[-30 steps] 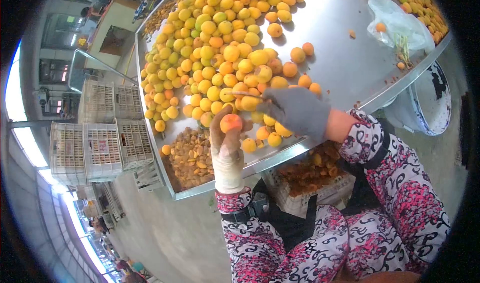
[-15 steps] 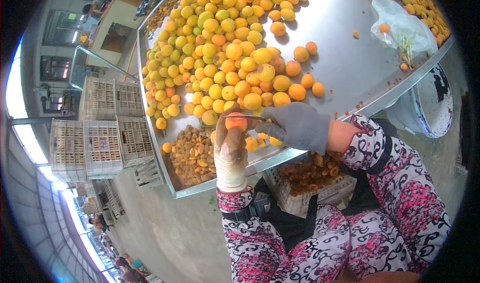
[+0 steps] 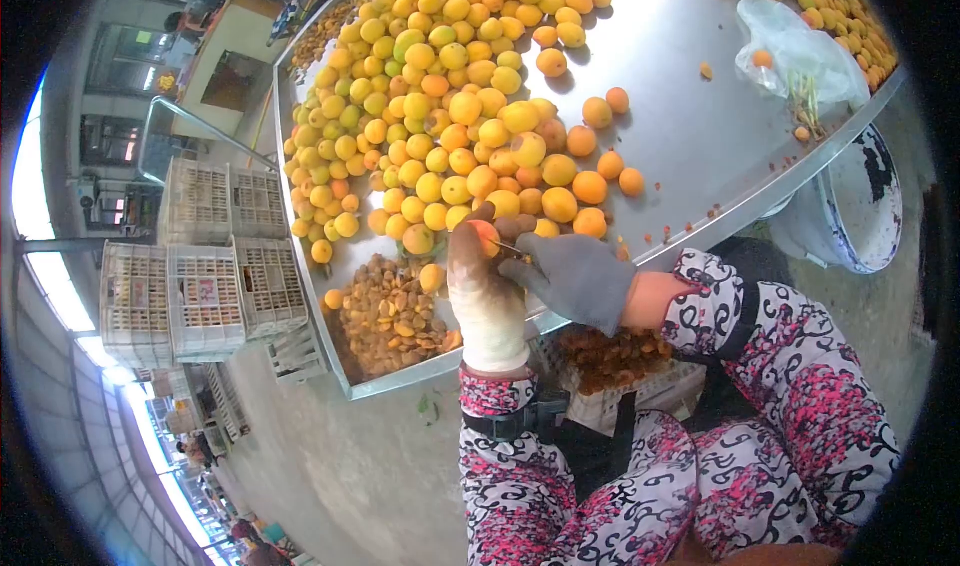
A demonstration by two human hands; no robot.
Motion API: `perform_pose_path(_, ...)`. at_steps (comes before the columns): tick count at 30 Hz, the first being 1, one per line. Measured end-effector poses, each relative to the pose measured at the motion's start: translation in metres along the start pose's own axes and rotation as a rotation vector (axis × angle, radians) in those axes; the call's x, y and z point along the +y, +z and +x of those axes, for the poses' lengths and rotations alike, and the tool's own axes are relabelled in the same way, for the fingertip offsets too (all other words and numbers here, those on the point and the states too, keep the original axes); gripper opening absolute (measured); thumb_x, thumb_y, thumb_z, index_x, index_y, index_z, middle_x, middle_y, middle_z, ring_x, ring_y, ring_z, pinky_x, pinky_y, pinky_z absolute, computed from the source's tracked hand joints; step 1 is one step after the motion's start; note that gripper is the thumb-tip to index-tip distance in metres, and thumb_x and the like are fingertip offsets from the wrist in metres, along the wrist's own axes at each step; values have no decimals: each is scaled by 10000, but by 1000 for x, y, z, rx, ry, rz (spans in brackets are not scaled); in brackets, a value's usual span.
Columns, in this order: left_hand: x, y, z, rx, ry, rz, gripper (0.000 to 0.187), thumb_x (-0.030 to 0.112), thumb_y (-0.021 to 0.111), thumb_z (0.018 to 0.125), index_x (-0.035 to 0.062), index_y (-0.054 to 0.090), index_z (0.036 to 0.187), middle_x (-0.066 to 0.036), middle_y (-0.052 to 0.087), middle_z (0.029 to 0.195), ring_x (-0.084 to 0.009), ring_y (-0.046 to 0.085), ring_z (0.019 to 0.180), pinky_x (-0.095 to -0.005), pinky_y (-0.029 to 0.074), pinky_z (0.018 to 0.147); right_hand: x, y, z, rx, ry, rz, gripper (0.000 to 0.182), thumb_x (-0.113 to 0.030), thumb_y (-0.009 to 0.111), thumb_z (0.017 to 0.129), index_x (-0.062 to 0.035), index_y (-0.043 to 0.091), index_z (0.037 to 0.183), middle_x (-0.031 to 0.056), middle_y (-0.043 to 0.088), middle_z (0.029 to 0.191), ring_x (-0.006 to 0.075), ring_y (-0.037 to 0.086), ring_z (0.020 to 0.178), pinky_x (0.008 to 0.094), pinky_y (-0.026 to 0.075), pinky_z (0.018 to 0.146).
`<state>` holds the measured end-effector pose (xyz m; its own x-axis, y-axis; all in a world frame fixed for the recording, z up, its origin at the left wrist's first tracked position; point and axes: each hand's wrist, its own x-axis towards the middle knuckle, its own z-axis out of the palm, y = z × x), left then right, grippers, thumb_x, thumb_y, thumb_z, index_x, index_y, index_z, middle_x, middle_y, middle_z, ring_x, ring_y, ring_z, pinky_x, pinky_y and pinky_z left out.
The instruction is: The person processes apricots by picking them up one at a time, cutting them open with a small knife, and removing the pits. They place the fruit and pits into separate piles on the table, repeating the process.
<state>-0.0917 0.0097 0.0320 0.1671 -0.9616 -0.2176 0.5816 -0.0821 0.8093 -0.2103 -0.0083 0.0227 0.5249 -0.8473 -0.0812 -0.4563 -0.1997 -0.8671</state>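
My left hand (image 3: 487, 291), in a white glove stained brown over the fingers, is closed around an orange apricot (image 3: 484, 234). My right hand (image 3: 585, 278), in a grey glove, grips a small knife (image 3: 510, 250) by its handle, which the fingers mostly hide. The thin blade points left and meets the apricot's right side. Both hands are close together over the front edge of a metal table (image 3: 690, 166). Just beyond them spreads a big heap of yellow-orange apricots (image 3: 440, 156). Left of my left hand lies a pile of brown pits (image 3: 385, 311).
Beneath the table edge, a pale crate (image 3: 640, 406) holds brown-orange pieces. A white bucket (image 3: 845, 206) stands at the right. A plastic bag (image 3: 800, 51) lies on the table's far right. Stacked plastic crates (image 3: 205, 291) stand on the left floor.
My left hand has shifted right with the apricot and turned. The knife, earlier lying level across the apricot's top, now slants at its right side. My right hand has moved slightly left and down.
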Motion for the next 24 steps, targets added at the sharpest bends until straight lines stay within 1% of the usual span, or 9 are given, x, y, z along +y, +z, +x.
perform_pose_path(2, -3, 0, 1, 126, -5, 75, 628, 476, 529, 858, -37, 420, 1202, -117, 596, 910, -155, 547, 771, -226, 437, 613, 2, 5, 0, 4, 0, 47, 349, -354, 491, 894, -12, 544, 943, 225, 600, 782, 388, 594, 738, 447, 459, 624)
perform_pose_path(7, -11, -5, 2, 169, 59, 77, 574, 423, 524, 866, -31, 430, 1205, -117, 599, 962, -193, 571, 883, -290, 463, 774, 12, 21, 2, 11, -1, 235, 322, -335, 430, 920, -43, 528, 1014, 223, 592, 769, 380, 595, 718, 457, 463, 608)
perform_pose_path(9, -14, -9, 3, 51, 110, 11, 521, 320, 549, 849, -16, 428, 1228, -134, 559, 1111, -239, 545, 1025, -365, 427, 906, 27, 23, 10, 124, -361, -63, 270, -251, 412, 927, -42, 525, 1054, 213, 580, 821, 374, 591, 712, 435, 473, 612)
perform_pose_path(12, -7, -14, 0, -1, -10, -200, 515, 219, 581, 803, -2, 424, 1241, -144, 495, 1228, -269, 489, 1135, -401, 380, 974, 16, -2, 12, -173, -45, 549, 318, -304, 547, 878, -20, 553, 1020, 117, 552, 709, 290, 564, 635, 374, 469, 581)
perform_pose_path(16, 2, -22, 5, -82, -82, -291, 528, 121, 571, 746, 0, 425, 1239, -146, 494, 1220, -292, 462, 1169, -414, 391, 967, 30, -3, 15, -122, -347, 80, 280, -257, 431, 923, -35, 536, 1056, 193, 568, 861, 341, 590, 708, 391, 481, 612)
perform_pose_path(18, 9, -21, -2, -33, -99, -298, 522, 99, 555, 739, 6, 429, 1236, -145, 494, 1217, -287, 458, 1173, -404, 400, 959, 26, -11, 19, -77, 13, 360, 385, -375, 505, 886, -17, 562, 1016, 189, 588, 851, 322, 601, 719, 375, 478, 627)
perform_pose_path(21, 5, -28, -2, -90, -76, -269, 378, 140, 591, 761, -32, 517, 1089, -192, 488, 1225, -281, 460, 1182, -400, 334, 1030, 7, -37, 20, 32, 9, 313, 498, -485, 560, 815, -6, 580, 951, 194, 613, 823, 309, 612, 757, 377, 469, 675)
perform_pose_path(23, -4, -34, -3, -234, 469, 691, 367, 43, 559, 773, 22, 511, 1136, -182, 444, 1278, -272, 453, 1187, -372, 371, 1003, 6, -40, 23, 96, -27, 309, 495, -483, 567, 801, -8, 579, 941, 198, 618, 816, 309, 615, 770, 384, 468, 690)
perform_pose_path(24, -6, -37, -6, -236, 465, 690, 367, 43, 559, 773, 22, 511, 1136, -182, 444, 1278, -272, 453, 1187, -372, 371, 1003, 10, -35, 27, 89, 2, 258, 457, -444, 579, 788, -10, 578, 934, 196, 617, 816, 314, 615, 770, 383, 470, 685)
